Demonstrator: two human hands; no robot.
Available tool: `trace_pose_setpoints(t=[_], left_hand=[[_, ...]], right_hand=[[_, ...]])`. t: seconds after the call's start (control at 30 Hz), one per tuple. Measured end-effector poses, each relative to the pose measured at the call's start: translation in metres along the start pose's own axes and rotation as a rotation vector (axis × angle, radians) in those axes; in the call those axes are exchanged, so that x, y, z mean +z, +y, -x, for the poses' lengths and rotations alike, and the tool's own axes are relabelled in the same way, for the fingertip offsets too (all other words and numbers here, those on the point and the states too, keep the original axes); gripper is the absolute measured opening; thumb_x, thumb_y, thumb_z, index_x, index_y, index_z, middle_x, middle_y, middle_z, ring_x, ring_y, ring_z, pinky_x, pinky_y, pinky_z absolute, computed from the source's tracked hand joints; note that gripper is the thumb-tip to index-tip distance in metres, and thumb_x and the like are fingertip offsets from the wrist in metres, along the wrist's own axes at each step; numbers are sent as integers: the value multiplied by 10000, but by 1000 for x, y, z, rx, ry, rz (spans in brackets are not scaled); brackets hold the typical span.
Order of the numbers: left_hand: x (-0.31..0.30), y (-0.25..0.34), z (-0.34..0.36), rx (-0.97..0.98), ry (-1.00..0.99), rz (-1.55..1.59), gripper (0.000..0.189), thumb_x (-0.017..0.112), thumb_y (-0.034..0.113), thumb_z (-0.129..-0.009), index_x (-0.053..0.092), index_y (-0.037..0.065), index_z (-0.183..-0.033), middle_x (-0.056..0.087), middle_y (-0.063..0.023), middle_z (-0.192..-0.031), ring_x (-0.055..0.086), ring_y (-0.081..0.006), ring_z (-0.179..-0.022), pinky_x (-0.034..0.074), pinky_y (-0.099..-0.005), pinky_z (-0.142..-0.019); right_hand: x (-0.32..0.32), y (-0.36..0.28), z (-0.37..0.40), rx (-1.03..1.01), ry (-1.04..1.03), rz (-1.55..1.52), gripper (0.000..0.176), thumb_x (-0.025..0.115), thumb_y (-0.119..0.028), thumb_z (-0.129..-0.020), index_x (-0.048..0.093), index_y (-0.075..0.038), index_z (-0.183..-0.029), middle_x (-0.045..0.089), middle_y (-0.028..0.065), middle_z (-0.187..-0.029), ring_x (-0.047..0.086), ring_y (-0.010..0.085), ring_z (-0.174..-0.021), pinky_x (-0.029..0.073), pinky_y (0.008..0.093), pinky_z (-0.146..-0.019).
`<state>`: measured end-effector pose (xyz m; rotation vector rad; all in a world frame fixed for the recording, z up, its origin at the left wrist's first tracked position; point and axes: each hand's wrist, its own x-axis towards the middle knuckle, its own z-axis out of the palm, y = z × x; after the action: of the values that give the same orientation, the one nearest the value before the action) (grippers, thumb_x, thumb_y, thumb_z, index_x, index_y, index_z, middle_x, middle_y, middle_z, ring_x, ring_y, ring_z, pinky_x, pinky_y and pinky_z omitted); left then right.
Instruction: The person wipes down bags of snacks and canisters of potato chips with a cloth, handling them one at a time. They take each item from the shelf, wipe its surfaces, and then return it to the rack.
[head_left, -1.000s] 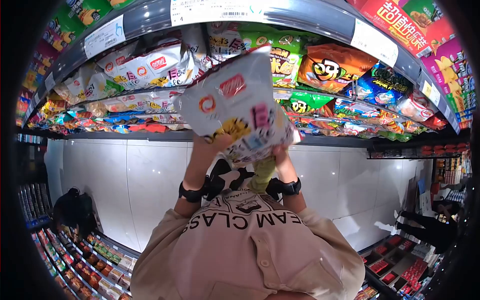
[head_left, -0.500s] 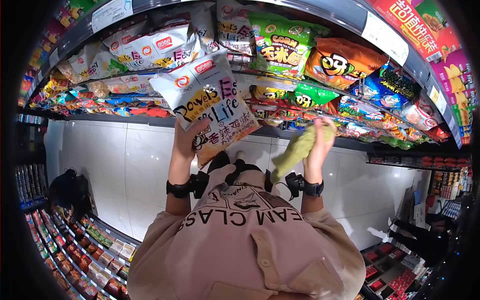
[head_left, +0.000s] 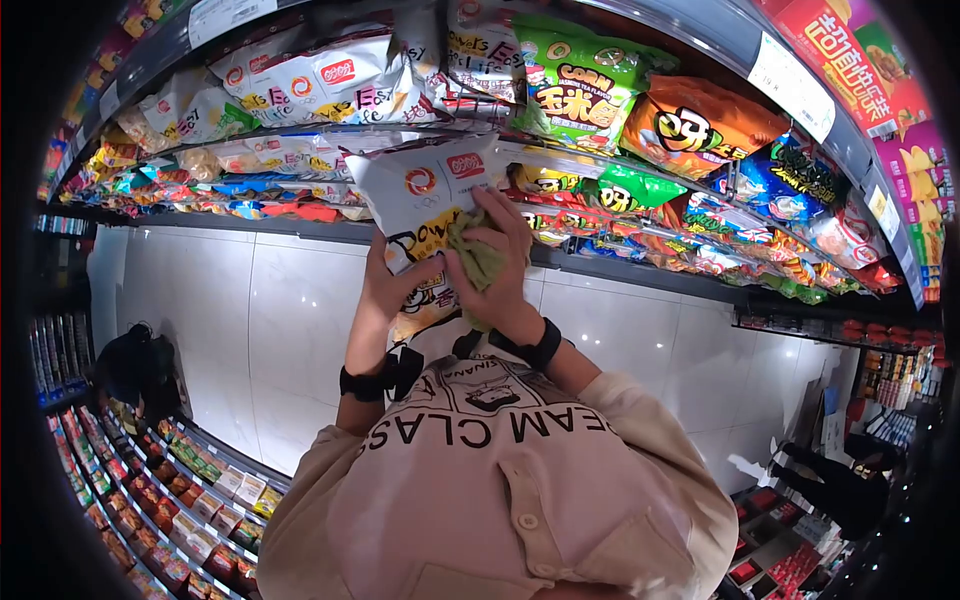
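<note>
A white snack bag (head_left: 422,187) with black and yellow print is held upright in front of my chest, below the shelf edge. My left hand (head_left: 385,290) grips its lower left side, thumb across the front. Across the bag's right side lies my right hand (head_left: 505,265), its fingers closed around a crumpled green cloth (head_left: 478,255). The cloth presses against the printed front of the bag. Part of the print is hidden behind the cloth and my fingers.
Ahead, shelves hold more white snack bags (head_left: 330,85), a green corn snack bag (head_left: 580,85) and an orange bag (head_left: 700,125). White floor tiles (head_left: 300,340) lie below. One person (head_left: 135,370) is at the left, another (head_left: 840,480) at the right. Packaged goods (head_left: 170,500) line the lower left.
My right hand has moved left with the green cloth, from apart to against the bag's front. The bag has shifted slightly right and lower and stands straighter.
</note>
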<state>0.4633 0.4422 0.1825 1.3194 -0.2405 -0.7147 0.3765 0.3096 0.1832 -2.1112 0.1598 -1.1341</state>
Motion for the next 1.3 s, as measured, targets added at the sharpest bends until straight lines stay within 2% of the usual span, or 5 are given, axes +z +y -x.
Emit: trace_pose_setpoints(t=[0.2, 0.27, 0.6, 0.97, 1.3], left_hand=[[23, 7, 2, 379, -52, -409, 666, 763, 109, -658, 397, -20, -1199, 602, -127, -1051, 601, -198, -942, 477, -315, -825], [13, -2, -1, 291, -100, -276, 655, 752, 99, -669, 393, -17, -1204, 599, -129, -1048, 598, -199, -951, 475, -312, -827], [11, 1, 2, 159, -67, -310, 663, 729, 90, -660, 385, -7, -1219, 550, -125, -1102, 558, -189, -1002, 452, -310, -856], [-19, 11, 17, 150, -200, -97, 653, 772, 61, -617, 462, -46, -1181, 619, -134, -1043, 611, -204, -929, 492, -320, -816], [-1, 8, 2, 5, -323, -76, 936, 821, 118, -619, 263, -1, -1360, 491, -127, -1237, 532, -184, -1069, 468, -312, -860]], right_hand=[[-2, 35, -24, 297, 247, -354, 101, 468, -44, -892, 499, 18, -966, 391, 207, -1332, 440, 336, -1143, 350, 347, -926], [-10, 22, -22, 785, 186, -615, 127, 457, -42, -898, 490, 23, -1001, 379, 245, -1317, 431, 347, -1142, 339, 364, -942], [-9, 22, -2, -251, -247, 163, 402, 566, -69, -780, 514, -60, -1178, 255, 250, -1424, 255, 402, -1318, 231, 482, -1048], [-36, 33, 11, 755, -435, -878, 518, 688, -90, -787, 452, 21, -1234, 523, 126, -1219, 488, 173, -1108, 407, 315, -938], [-51, 18, -6, 857, -102, -741, 361, 641, -29, -818, 510, 7, -1152, 602, 56, -1038, 568, 130, -912, 474, 279, -810]])
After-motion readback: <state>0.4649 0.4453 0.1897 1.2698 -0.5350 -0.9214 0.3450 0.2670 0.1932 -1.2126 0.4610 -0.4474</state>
